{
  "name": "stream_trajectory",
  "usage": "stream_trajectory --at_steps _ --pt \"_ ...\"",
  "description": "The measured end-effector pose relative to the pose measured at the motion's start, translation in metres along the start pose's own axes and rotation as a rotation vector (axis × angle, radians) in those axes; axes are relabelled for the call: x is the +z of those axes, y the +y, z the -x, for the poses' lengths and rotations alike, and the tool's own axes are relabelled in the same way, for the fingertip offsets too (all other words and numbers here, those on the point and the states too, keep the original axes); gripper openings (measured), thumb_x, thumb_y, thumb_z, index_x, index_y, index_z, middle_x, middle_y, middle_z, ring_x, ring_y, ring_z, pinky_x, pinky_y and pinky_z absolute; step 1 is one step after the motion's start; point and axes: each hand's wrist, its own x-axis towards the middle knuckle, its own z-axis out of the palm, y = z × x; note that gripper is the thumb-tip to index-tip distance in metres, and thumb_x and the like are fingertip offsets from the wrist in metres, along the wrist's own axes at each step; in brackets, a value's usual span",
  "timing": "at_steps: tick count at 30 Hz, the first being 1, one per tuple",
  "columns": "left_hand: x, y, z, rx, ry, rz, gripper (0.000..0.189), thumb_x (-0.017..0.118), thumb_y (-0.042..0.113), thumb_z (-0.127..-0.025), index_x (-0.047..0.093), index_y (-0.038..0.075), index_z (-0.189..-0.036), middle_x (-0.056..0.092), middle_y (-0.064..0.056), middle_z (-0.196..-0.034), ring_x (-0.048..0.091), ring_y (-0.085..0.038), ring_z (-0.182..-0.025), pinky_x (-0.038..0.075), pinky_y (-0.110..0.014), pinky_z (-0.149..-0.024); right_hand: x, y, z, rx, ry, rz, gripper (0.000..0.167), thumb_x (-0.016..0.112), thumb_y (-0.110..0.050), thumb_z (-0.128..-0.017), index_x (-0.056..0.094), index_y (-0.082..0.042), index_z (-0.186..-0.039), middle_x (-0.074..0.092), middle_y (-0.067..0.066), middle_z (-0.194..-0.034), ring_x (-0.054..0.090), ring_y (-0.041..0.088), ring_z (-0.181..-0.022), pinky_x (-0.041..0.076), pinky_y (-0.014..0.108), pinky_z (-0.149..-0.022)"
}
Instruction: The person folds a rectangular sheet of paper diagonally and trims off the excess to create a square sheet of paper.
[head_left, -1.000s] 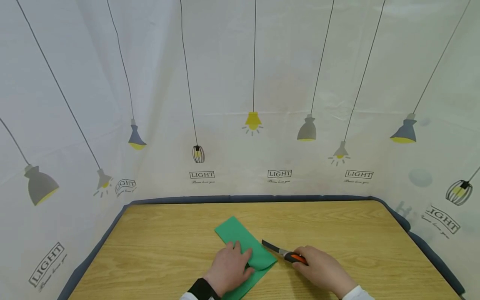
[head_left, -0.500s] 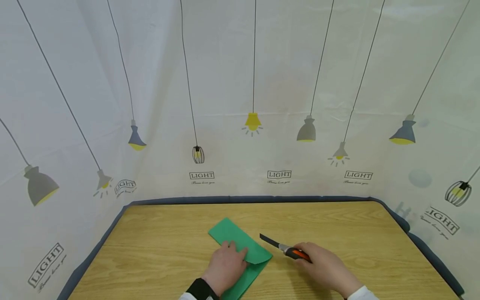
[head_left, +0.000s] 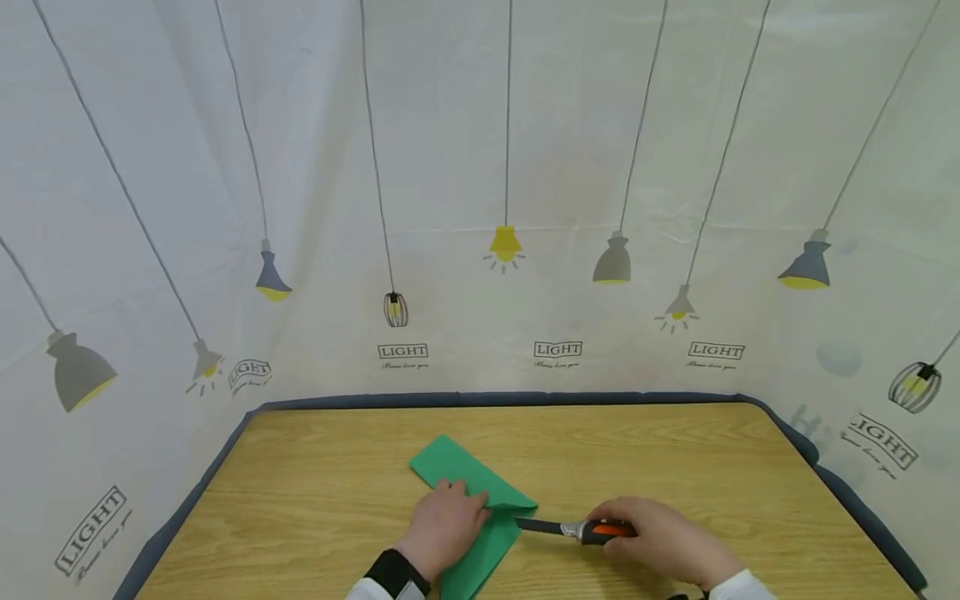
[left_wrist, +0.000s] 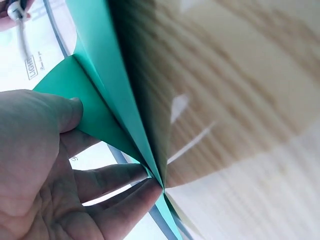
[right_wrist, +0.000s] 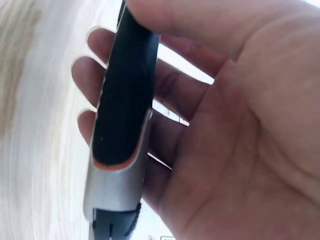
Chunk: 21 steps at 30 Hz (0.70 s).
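A folded sheet of green paper (head_left: 480, 546) lies slantwise on the table, its right corner pointing at the knife. My left hand (head_left: 442, 525) holds it near the fold; in the left wrist view, the thumb (left_wrist: 70, 112) lies on one side of a raised flap, with the index finger partly hidden behind. My right hand (head_left: 660, 537) grips a black, orange and silver utility knife (head_left: 597, 532). Its dark blade points left, the tip overlapping the paper by the fold's opening; whether it touches cannot be told. The right wrist view shows the knife's handle (right_wrist: 122, 100) against curled fingers.
The wooden table (head_left: 315, 467) has a dark blue padded edge (head_left: 480, 400) around it. Behind stands a pale curtain (head_left: 450, 167) printed with hanging lamps. A black band (head_left: 397, 573) circles the left wrist.
The left hand and paper have shifted left, and the fold now stands more open. The knife has swung from pointing up and left to nearly level, its tip lower, at the paper's right side.
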Motion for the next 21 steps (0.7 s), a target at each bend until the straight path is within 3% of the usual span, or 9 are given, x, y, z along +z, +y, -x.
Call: stream_trajectory --at_steps 7,13,16,21 --pt "-0.001 0.000 -0.001 -0.015 -0.035 0.009 0.033 0.056 0.042 -0.098 0.070 0.026 -0.122 0.067 -0.006 -0.098 0.060 -0.024 -0.086 0.055 -0.035 -0.064 0.015 -0.006 -0.011 0.014 0.059 0.188 0.031 0.074 -0.031 -0.086 0.069 -0.026 -0.117 0.061 -0.011 -0.096 0.054 0.007 -0.080 0.048 0.035 -0.070" --pt "-0.003 -0.001 0.000 -0.009 -0.056 0.040 0.035 0.055 0.043 -0.098 0.068 0.025 -0.125 0.066 -0.009 -0.103 0.060 -0.026 -0.089 0.055 -0.037 -0.069 0.026 -0.011 -0.019 0.021 0.123 0.299 0.034 0.075 -0.025 -0.085 0.070 -0.023 -0.118 0.056 -0.009 -0.092 0.050 0.006 -0.076 0.047 0.032 -0.067" --pt "-0.004 -0.001 0.000 -0.021 -0.116 0.083 0.049 0.049 0.056 -0.096 0.064 0.024 -0.131 0.064 -0.012 -0.114 0.059 -0.030 -0.101 0.055 -0.041 -0.079 0.031 -0.012 -0.021 0.018 0.149 0.336 0.036 0.077 -0.024 -0.083 0.070 -0.021 -0.118 0.058 -0.009 -0.094 0.055 0.007 -0.079 0.050 0.033 -0.069" --pt "-0.003 -0.001 0.000 -0.063 -0.209 0.153 0.086 0.028 0.083 -0.087 0.059 0.021 -0.137 0.059 -0.016 -0.131 0.053 -0.035 -0.122 0.052 -0.048 -0.094 0.035 -0.014 -0.023 -0.002 0.197 0.360 0.035 0.079 -0.024 -0.081 0.069 -0.022 -0.114 0.062 -0.009 -0.097 0.061 0.011 -0.086 0.053 0.036 -0.073"
